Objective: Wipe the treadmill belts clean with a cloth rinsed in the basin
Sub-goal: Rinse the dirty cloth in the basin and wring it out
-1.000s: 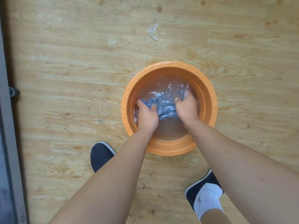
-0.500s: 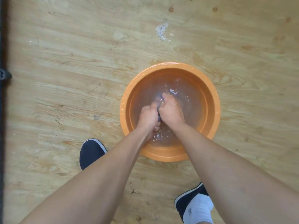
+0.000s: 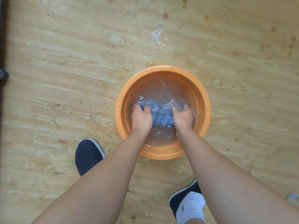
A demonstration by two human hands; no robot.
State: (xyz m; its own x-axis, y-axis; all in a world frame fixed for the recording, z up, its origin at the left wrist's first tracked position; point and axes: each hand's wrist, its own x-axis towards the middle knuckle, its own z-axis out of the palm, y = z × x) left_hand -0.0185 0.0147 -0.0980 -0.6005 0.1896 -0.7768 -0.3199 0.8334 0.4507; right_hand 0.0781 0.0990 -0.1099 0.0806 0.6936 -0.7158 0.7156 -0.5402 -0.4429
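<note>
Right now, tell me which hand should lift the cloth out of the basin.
Left, narrowly. The left hand and right hand each grip an end of the blue cloth in the orange basin. Cloth shows bunched between the left's fingers; ripples blur the right's hold.

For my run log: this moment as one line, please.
stage: rinsing | left hand: grips cloth | right hand: grips cloth | basin: filled

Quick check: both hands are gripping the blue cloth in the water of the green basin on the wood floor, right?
Not quite. The basin is orange, not green, as the head view shows. The rest is right: the left hand and the right hand both grip the blue cloth in the water, on the wood floor.
</note>
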